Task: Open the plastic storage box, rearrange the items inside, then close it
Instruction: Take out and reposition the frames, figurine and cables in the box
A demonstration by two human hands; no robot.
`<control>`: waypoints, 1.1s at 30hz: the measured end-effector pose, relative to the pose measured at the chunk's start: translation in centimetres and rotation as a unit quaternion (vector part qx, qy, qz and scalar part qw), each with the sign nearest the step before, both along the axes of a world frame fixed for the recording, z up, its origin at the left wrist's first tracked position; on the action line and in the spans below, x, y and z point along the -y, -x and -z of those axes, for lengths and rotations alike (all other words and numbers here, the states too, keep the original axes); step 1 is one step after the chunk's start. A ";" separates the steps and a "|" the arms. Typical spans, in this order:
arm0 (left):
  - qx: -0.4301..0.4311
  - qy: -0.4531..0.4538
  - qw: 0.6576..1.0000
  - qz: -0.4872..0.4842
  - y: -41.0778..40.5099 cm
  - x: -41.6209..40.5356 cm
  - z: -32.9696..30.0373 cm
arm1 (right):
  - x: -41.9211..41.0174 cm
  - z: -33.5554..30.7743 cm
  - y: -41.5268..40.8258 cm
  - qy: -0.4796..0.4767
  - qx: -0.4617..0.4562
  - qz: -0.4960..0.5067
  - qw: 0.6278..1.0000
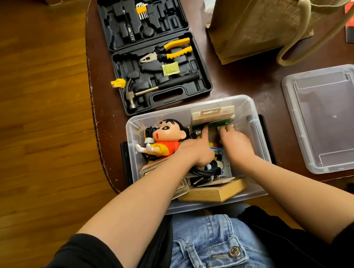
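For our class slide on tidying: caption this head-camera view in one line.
Both hands, left hand and right hand, sort items inside the open clear plastic storage box; its clear plastic lid lies alongside.

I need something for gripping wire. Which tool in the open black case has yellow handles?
The pliers, in the case's near half above the hammer. The hammer's handle is black; the hex keys in the far half are bare metal.
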State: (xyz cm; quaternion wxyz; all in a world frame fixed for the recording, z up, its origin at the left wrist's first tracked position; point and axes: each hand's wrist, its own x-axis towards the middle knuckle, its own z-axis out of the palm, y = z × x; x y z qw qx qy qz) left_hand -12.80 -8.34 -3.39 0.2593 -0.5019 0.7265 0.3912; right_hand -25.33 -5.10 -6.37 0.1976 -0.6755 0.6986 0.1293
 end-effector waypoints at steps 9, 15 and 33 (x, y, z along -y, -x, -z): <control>-0.005 0.004 1.000 0.004 0.0 0.0 0.3 | -1.0 0.7 -0.3 -0.026 -0.005 0.022 0.999; -0.005 0.001 1.000 0.005 -0.1 0.1 0.5 | -0.6 0.1 -0.3 -0.065 -0.003 0.037 0.997; 0.008 -0.006 0.999 0.031 0.0 0.3 0.8 | -1.4 -0.9 0.3 -0.286 -0.075 -0.121 0.948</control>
